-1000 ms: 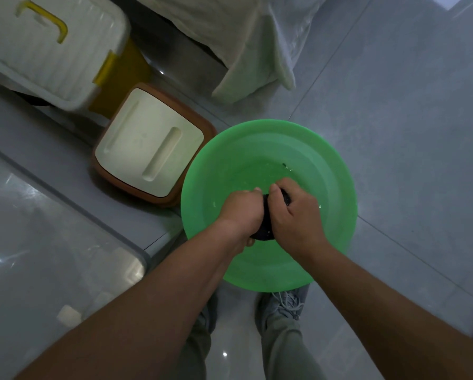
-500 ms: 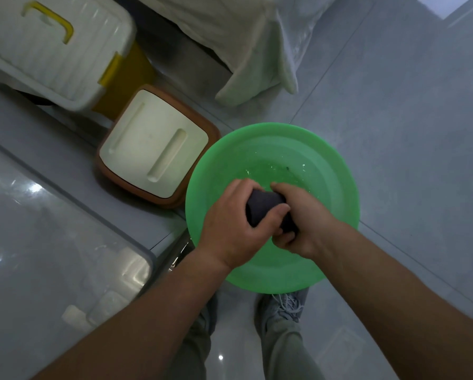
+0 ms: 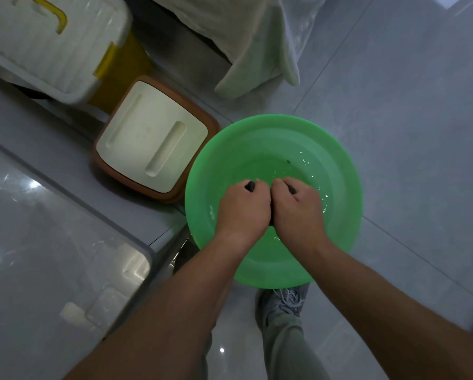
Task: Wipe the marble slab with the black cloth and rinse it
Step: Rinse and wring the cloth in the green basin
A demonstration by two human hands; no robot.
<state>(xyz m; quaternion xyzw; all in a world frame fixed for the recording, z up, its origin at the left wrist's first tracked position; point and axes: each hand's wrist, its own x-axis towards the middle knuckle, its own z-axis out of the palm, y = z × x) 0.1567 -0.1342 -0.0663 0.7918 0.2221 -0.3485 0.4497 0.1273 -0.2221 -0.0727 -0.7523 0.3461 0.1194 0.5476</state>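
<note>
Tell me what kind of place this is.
Likely a room in a home: a tiled floor, a white storage box, a small stool, and a basin of water set on the floor.

Dim, floor glare, wide-angle edge warp

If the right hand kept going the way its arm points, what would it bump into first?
Most likely the left hand, pressed right against the right hand as both grip the black cloth; depth is unclear.
</note>
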